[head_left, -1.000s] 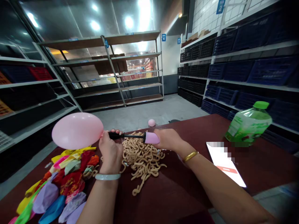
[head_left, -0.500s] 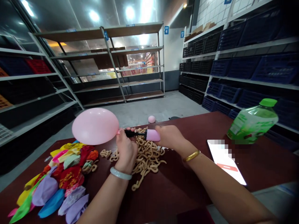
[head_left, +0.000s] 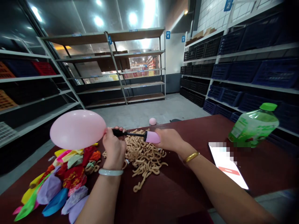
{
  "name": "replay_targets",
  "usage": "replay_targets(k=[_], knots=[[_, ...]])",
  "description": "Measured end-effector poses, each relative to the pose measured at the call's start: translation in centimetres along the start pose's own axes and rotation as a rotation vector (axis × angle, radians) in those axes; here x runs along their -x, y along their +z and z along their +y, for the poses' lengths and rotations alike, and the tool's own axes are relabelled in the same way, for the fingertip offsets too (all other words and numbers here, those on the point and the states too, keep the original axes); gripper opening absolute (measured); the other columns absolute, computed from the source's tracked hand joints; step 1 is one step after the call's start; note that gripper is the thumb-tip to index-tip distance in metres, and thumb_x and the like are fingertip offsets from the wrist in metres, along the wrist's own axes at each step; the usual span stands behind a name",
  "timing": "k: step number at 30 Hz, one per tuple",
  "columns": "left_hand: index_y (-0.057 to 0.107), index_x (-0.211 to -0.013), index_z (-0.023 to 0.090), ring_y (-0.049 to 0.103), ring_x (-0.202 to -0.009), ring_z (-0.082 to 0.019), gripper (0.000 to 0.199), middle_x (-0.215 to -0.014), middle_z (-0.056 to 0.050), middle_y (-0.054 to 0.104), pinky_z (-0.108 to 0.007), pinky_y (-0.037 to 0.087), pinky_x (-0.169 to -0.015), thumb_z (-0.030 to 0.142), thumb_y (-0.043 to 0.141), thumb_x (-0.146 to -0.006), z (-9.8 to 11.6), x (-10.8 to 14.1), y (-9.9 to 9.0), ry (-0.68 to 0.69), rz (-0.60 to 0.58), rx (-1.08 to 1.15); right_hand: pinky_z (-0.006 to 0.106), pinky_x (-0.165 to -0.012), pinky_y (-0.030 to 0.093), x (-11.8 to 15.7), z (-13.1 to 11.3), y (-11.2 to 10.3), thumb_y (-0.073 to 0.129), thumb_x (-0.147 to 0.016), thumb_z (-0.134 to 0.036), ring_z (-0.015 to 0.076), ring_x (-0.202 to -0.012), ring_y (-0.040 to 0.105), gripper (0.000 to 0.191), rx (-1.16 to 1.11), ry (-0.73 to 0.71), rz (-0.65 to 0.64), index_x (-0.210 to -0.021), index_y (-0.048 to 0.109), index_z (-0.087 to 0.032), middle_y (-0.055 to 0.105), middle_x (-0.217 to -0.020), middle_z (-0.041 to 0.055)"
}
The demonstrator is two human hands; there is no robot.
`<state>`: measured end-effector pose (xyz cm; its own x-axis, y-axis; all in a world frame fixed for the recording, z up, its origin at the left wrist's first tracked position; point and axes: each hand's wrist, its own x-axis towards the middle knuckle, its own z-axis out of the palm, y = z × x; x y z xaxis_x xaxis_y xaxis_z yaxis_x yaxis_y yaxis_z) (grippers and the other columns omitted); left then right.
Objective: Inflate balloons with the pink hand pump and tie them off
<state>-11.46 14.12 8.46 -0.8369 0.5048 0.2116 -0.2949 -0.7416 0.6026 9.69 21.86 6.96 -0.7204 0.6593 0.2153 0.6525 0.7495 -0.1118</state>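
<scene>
An inflated pink balloon (head_left: 78, 129) points left from the nozzle end of a hand pump (head_left: 135, 134). My left hand (head_left: 115, 146) is closed round the pump's black barrel and the balloon's neck. On the pump's pink handle (head_left: 152, 137) my right hand (head_left: 169, 140) is closed, with the dark rod showing between the two hands. Beneath the pump lies a heap of tan, thin twisted balloons (head_left: 146, 155). Uninflated balloons of many colours (head_left: 72, 174) are spread over the table's left side, below the inflated one.
On the dark red table (head_left: 187, 189), a lit phone (head_left: 227, 168) and a green-capped bottle (head_left: 254, 124) stand or lie at the right. A small pink balloon (head_left: 152, 121) is beyond the far edge. Shelves (head_left: 144, 84) and crates (head_left: 243, 71) line the room.
My left hand has moved left with the barrel and the inflated balloon, and more of the pump's rod shows. My right hand has stayed nearly in place on the handle.
</scene>
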Motion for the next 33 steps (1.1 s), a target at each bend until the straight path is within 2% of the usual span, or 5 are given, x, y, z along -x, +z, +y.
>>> replay_targets(k=[3, 7, 16, 24, 33], knots=[[0.042, -0.075, 0.02, 0.051, -0.056, -0.012, 0.017, -0.064, 0.003, 0.05, -0.026, 0.043, -0.054, 0.014, 0.058, -0.073, 1.4, -1.9, -0.9, 0.046, 0.078, -0.005, 0.029, -0.056, 0.029, -0.1, 1.2, 0.0, 0.055, -0.078, -0.055, 0.0216, -0.071, 0.063, 0.039, 0.003, -0.005, -0.004, -0.099, 0.059, -0.022, 0.07, -0.086, 0.0065], [0.042, -0.076, 0.02, 0.051, -0.056, -0.011, 0.019, -0.064, 0.004, 0.049, -0.025, 0.043, -0.054, 0.018, 0.06, -0.075, 1.4, -1.9, -0.9, 0.071, 0.076, -0.004, 0.029, -0.054, 0.022, -0.1, 2.5, 0.3, 0.059, -0.074, -0.053, 0.019, -0.066, 0.059, 0.038, 0.016, -0.024, 0.038, -0.096, 0.06, -0.022, 0.068, -0.082, 0.0055], [0.042, -0.081, 0.02, 0.055, -0.061, -0.01, 0.024, -0.069, 0.004, 0.053, -0.026, 0.046, -0.063, 0.028, 0.064, -0.08, -2.3, 2.4, 0.8, -0.019, -0.012, -0.001, 0.03, -0.053, 0.02, 0.2, 1.2, 0.3, 0.061, -0.071, -0.049, 0.019, -0.066, 0.059, 0.037, 0.026, -0.021, 0.052, -0.096, 0.058, -0.021, 0.067, -0.081, 0.0053], [0.043, -0.085, 0.02, 0.058, -0.065, -0.011, 0.023, -0.074, 0.002, 0.056, -0.029, 0.049, -0.071, 0.029, 0.064, -0.083, -4.0, 6.0, 1.8, -0.107, -0.072, -0.006, 0.031, -0.058, 0.035, 0.6, -0.9, -0.2, 0.059, -0.076, -0.048, 0.023, -0.075, 0.065, 0.038, -0.002, -0.009, -0.024, -0.102, 0.055, -0.021, 0.07, -0.089, 0.0069], [0.045, -0.082, 0.02, 0.057, -0.062, -0.012, 0.018, -0.07, 0.002, 0.055, -0.028, 0.047, -0.063, 0.024, 0.062, -0.08, -2.0, 3.3, 1.3, -0.042, -0.041, 0.009, 0.029, -0.056, 0.032, 0.3, -0.7, -0.1, 0.056, -0.079, -0.052, 0.0234, -0.074, 0.066, 0.037, -0.063, -0.01, -0.035, -0.101, 0.057, -0.023, 0.071, -0.088, 0.0048]])
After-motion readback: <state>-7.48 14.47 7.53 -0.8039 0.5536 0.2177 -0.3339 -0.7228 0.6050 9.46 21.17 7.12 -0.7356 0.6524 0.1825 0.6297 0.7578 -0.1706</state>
